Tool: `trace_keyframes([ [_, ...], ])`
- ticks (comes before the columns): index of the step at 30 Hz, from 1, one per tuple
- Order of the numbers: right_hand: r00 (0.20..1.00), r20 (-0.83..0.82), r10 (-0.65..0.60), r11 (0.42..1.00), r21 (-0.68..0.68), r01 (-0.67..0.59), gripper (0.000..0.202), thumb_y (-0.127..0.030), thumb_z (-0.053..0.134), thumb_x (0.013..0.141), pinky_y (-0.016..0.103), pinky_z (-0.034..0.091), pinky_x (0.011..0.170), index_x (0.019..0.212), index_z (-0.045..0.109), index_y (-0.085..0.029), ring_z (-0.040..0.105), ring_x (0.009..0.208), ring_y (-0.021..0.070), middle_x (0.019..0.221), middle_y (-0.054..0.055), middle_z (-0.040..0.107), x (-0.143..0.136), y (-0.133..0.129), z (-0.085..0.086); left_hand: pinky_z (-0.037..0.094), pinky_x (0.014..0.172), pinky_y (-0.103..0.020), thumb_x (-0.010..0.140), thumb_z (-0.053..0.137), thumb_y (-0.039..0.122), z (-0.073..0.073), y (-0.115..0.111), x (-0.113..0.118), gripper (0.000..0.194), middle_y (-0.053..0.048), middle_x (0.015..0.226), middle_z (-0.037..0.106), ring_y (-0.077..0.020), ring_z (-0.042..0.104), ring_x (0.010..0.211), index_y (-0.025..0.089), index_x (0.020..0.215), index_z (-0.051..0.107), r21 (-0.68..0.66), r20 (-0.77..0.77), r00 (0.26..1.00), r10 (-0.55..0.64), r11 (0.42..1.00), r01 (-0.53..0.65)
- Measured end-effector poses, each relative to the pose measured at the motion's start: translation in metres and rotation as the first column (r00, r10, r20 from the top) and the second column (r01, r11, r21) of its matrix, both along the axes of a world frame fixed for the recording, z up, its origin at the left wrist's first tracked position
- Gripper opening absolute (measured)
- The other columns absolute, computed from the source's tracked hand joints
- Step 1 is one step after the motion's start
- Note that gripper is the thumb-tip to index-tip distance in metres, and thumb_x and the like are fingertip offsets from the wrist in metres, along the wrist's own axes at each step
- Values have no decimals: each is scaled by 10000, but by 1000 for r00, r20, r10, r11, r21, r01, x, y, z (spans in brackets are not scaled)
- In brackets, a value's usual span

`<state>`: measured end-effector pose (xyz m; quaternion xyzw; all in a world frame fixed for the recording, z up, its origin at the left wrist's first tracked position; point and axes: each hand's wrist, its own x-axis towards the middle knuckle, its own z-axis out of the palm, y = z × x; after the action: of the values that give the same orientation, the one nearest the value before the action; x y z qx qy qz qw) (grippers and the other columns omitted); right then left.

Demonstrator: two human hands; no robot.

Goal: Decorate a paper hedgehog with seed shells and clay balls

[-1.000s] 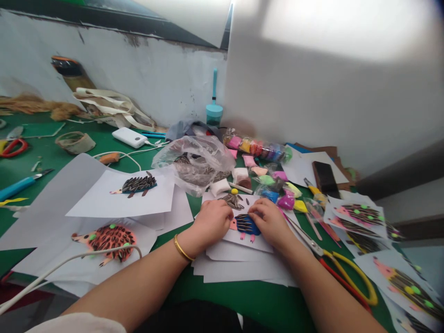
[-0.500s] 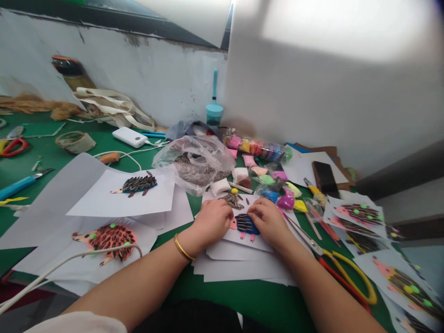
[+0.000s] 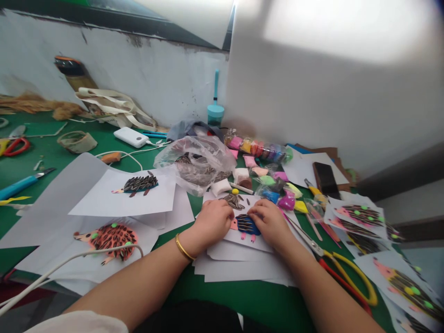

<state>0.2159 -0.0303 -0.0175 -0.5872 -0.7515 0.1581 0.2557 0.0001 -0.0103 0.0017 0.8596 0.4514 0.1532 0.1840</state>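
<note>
A small clay hedgehog [image 3: 248, 225] with a blue body, pink head and pink feet lies on white paper [image 3: 232, 237]. Rows of striped sunflower seeds stick out of its back. My left hand [image 3: 214, 222] rests on the paper at its head side, fingers curled and closed; anything in them is hidden. At the upper right of the blue body, my right hand [image 3: 272, 223] has thumb and fingertips pinched together, but what they hold is too small to make out. A little pile of sunflower seeds [image 3: 234, 200] sits just above, beside a yellow clay ball [image 3: 235, 191].
Behind the paper are a clear bag of seeds [image 3: 199, 166] and several coloured clay packets [image 3: 286, 200]. Large scissors [image 3: 333, 263] lie by my right forearm. Finished hedgehog sheets [image 3: 412, 286] are at right, others [image 3: 111, 238] at left under a white cable [image 3: 69, 261].
The whole view has shifted very slightly to the right. Both hands stay in the same place at the hedgehog, with no clear change in their grip.
</note>
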Motion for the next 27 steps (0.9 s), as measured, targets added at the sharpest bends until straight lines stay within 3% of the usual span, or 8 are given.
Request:
trace_keyframes([
  [15, 998, -66, -10, 999, 30, 12, 221, -251, 525, 912, 398, 449, 935, 966, 737, -219, 577, 1009, 238, 1000, 83, 626, 6, 6, 11, 427, 895, -395, 817, 529, 125, 2, 0, -1, 218, -45, 941, 686, -216, 611, 954, 227, 842, 721, -8, -25, 1000, -9, 1000, 9],
  [22, 973, 198, 115, 992, -78, -101, 195, -214, 572, 898, 328, 444, 853, 937, 762, -237, 602, 940, 210, 963, 63, 664, -11, 37, 30, 434, 916, -409, 829, 524, 146, 4, 1, -1, 227, -51, 943, 677, -223, 607, 958, 230, 858, 733, -15, -44, 999, -17, 1000, 16],
  [27, 911, 376, 171, 983, -121, -135, 215, -195, 621, 856, 301, 422, 786, 978, 778, -276, 594, 976, 222, 958, 65, 660, -22, 59, 29, 432, 923, -412, 825, 547, 155, 0, 1, -1, 210, -51, 925, 674, -231, 604, 972, 232, 865, 738, 1, -35, 999, -29, 1000, 29],
])
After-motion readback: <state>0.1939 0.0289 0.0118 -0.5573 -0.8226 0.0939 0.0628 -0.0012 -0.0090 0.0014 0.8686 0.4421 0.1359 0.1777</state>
